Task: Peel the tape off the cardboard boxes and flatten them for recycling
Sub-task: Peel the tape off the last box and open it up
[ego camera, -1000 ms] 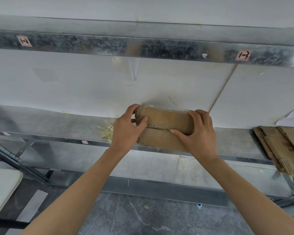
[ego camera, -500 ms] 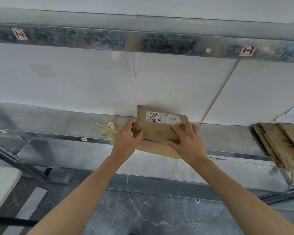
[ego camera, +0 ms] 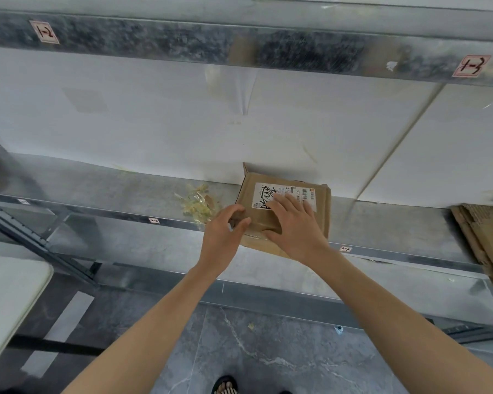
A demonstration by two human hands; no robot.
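As right hand (ego camera: 293,226) presses top, brown cardboard box (ego camera: 320,207) shows white label (ego camera: 268,194).

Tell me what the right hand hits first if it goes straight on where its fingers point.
The right hand lies flat on the box, fingertips on its label. Going on, it would cross the label and probably meet the white wall behind; depth is unclear.

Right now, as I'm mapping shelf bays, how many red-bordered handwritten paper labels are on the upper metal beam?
2. One red-bordered handwritten paper label sits at the upper metal beam's left end, the other near its right end. More may lie off-frame.
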